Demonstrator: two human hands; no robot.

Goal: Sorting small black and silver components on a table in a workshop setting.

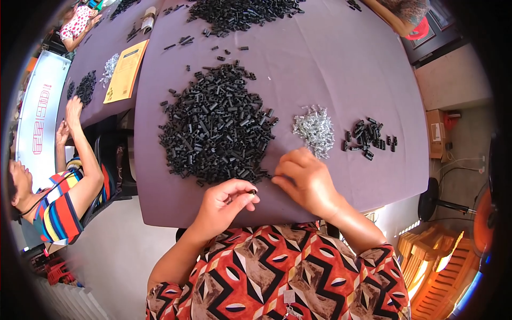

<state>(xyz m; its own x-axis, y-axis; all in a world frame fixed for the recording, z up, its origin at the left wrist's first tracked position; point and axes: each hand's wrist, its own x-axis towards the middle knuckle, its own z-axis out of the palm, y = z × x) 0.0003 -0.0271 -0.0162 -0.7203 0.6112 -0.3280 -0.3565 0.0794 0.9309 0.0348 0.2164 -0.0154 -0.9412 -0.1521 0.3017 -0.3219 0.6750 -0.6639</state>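
Observation:
Between thumb and forefinger, my left hand (226, 205) pinches a small black tube-shaped piece (253, 192) just above the table's near edge. My right hand (306, 181) is closed with its fingers curled, close to the near side of a heap of small silvery metal pieces (313, 130); whatever may be in its fingertips is hidden. A large heap of short black tube-shaped pieces (216, 125) spreads in front of my left hand. To the right of the silvery heap lies a smaller group of black pieces (368, 136).
A purple cloth covers the table (373, 80). More black pieces (242, 13) are heaped at its far end. An orange-yellow sheet (126, 69) lies at the left, near a co-worker in a striped top (61, 208). Orange plastic stools (437, 266) stand at lower right, by a fan (482, 218).

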